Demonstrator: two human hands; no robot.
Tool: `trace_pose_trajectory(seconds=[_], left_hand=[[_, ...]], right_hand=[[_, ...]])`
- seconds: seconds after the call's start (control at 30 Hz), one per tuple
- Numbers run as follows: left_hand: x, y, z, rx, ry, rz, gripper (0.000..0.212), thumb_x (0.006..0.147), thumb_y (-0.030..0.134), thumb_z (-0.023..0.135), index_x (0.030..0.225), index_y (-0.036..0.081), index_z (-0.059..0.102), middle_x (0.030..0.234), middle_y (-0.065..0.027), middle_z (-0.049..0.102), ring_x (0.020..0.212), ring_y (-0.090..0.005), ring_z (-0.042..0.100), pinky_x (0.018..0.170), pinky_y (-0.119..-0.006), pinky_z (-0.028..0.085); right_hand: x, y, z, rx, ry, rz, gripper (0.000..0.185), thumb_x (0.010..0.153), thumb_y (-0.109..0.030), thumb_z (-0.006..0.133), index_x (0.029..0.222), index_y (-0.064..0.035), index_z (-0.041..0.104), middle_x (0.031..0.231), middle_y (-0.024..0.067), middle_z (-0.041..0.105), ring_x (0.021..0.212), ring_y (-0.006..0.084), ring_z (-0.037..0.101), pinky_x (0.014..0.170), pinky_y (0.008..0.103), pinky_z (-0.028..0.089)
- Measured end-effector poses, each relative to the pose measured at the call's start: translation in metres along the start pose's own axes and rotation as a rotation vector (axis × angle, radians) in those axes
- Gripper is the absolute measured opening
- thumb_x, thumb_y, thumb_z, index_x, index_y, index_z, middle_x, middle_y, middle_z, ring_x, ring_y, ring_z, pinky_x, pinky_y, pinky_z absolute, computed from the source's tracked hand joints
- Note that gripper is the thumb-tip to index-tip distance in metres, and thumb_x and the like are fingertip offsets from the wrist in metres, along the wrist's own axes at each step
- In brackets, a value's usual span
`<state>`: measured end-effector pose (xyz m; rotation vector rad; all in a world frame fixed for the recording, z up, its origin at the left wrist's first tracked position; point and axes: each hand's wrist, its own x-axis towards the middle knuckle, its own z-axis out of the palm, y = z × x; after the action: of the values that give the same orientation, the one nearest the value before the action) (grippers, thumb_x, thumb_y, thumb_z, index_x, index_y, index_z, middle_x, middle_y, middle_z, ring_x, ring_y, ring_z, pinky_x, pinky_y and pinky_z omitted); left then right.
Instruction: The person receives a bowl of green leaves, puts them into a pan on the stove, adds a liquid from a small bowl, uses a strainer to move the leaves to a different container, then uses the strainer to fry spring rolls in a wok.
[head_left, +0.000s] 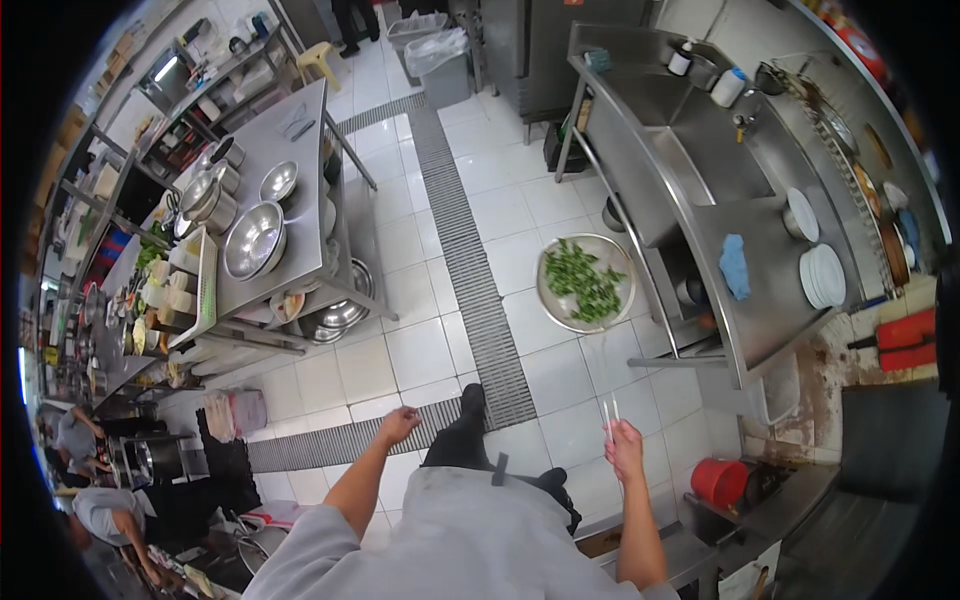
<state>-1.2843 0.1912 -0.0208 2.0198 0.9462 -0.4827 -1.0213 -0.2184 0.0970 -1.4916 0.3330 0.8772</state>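
Observation:
My right hand (624, 450) grips the pale, thin double-rod handle (609, 416) of a wide, round metal skimmer (549, 306). The handle is hard to make out against the white tiles as it runs up to the pan. Loose leafy greens (585, 277) lie spread in this shallow pan, beside the steel sink counter. Out to the left, over the floor grating, hangs my left hand (400, 425) with its fingers curled in and no object visible in them.
Steel sink counter (780, 255) on the right bears a blue cloth (735, 266) and stacked white plates (823, 276). Metal bowls (255, 240) stand on the left table (300, 225). A red bucket (718, 482) is at lower right. Co-workers (112, 517) stand at lower left; floor gratings (465, 210) cross the tiles.

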Motion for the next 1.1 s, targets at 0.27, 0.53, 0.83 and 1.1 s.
trace_pose_trajectory(seconds=[0.27,0.53,0.83,1.1], left_hand=[[0.002,-0.012,-0.117,-0.259,0.268,-0.036,0.039,0.081,0.029,0.063,0.110,0.003,0.058,0.094,-0.0115,0.065,0.080,-0.0207,0.062,0.075,-0.031,0.048],[0.002,0.001,-0.220,-0.712,0.737,-0.133,0.032,0.085,0.023,0.060,0.109,0.002,0.059,0.090,-0.0075,0.063,0.071,-0.0118,0.061,0.058,-0.023,0.046],[0.079,-0.004,-0.361,-1.419,1.153,-0.108,0.055,0.080,0.024,0.065,0.123,0.002,0.037,0.102,-0.0123,0.055,0.076,-0.0213,0.060,0.057,-0.029,0.048],[0.133,-0.024,-0.398,-1.633,1.254,-0.164,0.036,0.071,0.002,0.062,0.098,0.002,0.038,0.087,-0.0134,0.052,0.059,-0.0207,0.058,0.045,-0.031,0.051]], right_hand=[[0.130,-0.025,0.168,-0.106,-0.296,0.020,0.023,0.092,-0.025,0.048,0.086,-0.0042,0.053,0.050,-0.0030,0.036,0.038,0.0041,0.028,0.032,0.0194,0.022],[0.163,-0.152,0.288,-0.294,-0.530,-0.044,0.024,0.091,-0.027,0.050,0.085,-0.0041,0.053,0.049,-0.0038,0.035,0.037,0.0038,0.027,0.032,0.0199,0.021],[0.143,-0.299,0.404,-0.597,-0.697,-0.139,0.024,0.090,-0.026,0.051,0.082,-0.0033,0.054,0.048,-0.0038,0.036,0.036,0.0040,0.027,0.032,0.0207,0.021],[0.143,-0.328,0.526,-0.881,-0.858,-0.259,0.026,0.090,-0.025,0.050,0.082,-0.0015,0.056,0.048,-0.0023,0.039,0.037,0.0048,0.031,0.034,0.0225,0.025]])
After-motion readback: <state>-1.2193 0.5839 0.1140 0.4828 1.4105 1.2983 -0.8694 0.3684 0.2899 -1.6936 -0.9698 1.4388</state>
